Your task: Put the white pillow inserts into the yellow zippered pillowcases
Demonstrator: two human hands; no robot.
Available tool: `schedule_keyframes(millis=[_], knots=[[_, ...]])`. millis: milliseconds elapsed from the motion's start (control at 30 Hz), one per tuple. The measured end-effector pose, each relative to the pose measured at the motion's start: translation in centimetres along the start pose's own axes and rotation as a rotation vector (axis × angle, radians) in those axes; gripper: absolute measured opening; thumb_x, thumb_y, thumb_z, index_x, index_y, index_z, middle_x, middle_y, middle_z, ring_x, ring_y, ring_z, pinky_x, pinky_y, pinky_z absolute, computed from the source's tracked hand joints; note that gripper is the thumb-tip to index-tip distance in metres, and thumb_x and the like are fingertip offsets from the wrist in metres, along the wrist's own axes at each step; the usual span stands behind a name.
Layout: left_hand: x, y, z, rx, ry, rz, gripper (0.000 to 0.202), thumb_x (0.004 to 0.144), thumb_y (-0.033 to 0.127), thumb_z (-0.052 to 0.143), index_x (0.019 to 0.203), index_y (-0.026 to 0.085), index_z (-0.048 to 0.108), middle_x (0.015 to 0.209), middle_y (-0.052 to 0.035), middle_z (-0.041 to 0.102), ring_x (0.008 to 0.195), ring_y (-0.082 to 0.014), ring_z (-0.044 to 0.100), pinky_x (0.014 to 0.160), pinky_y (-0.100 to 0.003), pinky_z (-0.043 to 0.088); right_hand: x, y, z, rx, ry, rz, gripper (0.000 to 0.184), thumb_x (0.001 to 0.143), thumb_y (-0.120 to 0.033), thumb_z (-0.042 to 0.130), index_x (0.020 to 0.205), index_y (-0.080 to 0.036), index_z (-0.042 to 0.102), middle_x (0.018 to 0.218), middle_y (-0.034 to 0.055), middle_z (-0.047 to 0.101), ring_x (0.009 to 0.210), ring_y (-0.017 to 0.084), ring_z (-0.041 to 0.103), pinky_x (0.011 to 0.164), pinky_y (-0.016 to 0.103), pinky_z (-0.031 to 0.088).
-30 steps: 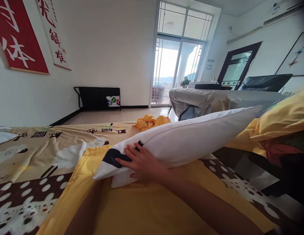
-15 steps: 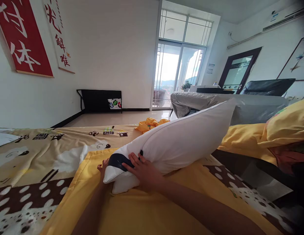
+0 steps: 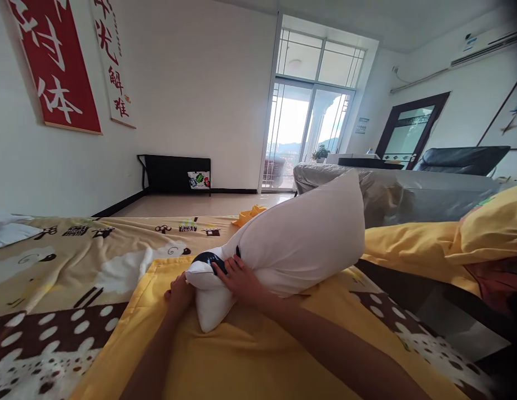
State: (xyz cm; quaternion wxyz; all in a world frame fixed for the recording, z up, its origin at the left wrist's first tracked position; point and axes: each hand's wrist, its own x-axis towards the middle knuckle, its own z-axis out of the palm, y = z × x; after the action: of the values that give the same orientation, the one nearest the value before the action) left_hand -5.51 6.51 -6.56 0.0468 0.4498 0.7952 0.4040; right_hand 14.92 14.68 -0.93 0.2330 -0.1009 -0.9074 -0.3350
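Observation:
A white pillow lies tilted on a yellow cloth, its far end raised to the right. Around its near end runs a dark, shiny band. My right hand is closed over the pillow beside this band, fingers bent and pressing into the fabric. At the near corner, my left hand has its fingers curled round the edge of the pillow; part of that grip is hidden. Below the hands, one white corner points down onto the yellow cloth.
A patterned blanket spreads under the yellow cloth. A crumpled yellow fabric sits behind the pillow, and a yellow pillow is at the right. Beyond stand a plastic-covered piece of furniture and a black folded frame.
The pillow's far end has swung left and looks shorter and more bunched. Its near corner now hangs lower. My left hand has come further into sight, and the view has shifted slightly.

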Motion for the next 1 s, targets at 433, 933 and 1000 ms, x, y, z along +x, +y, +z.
schedule_keyframes(millis=[433,933,1000], knots=[[-0.1,6.1,-4.7,-0.386,0.098,0.344,0.074,0.071,0.030,0.049,0.139,0.019,0.024,0.152,-0.0112,0.020,0.140,-0.0258,0.019,0.115,-0.046,0.017,3.2,3.1,0.5,0.123,-0.185,-0.005,0.092,0.061,-0.024,0.066,0.142,-0.005,0.026,0.113,0.0181,0.053,0.105,0.029,0.045,0.107,0.046,0.020],[-3.7,7.9,-0.1,0.392,0.016,0.395,0.087,0.058,0.024,0.071,0.133,0.007,0.030,0.141,-0.0242,0.034,0.135,-0.0350,0.024,0.104,-0.051,0.022,4.5,5.3,2.4,0.252,-0.214,0.009,0.071,0.060,-0.020,0.060,0.126,-0.003,0.043,0.105,0.0153,0.054,0.097,0.027,0.045,0.101,0.042,0.025],[-3.6,7.1,0.7,0.373,0.131,0.433,0.063,0.066,0.013,0.058,0.126,0.008,0.039,0.132,-0.0208,0.046,0.128,-0.0301,0.037,0.098,-0.043,0.028,4.2,5.3,2.3,0.273,-0.205,0.000,0.075,0.061,-0.022,0.061,0.130,-0.004,0.040,0.107,0.0153,0.054,0.100,0.027,0.045,0.103,0.043,0.023]])
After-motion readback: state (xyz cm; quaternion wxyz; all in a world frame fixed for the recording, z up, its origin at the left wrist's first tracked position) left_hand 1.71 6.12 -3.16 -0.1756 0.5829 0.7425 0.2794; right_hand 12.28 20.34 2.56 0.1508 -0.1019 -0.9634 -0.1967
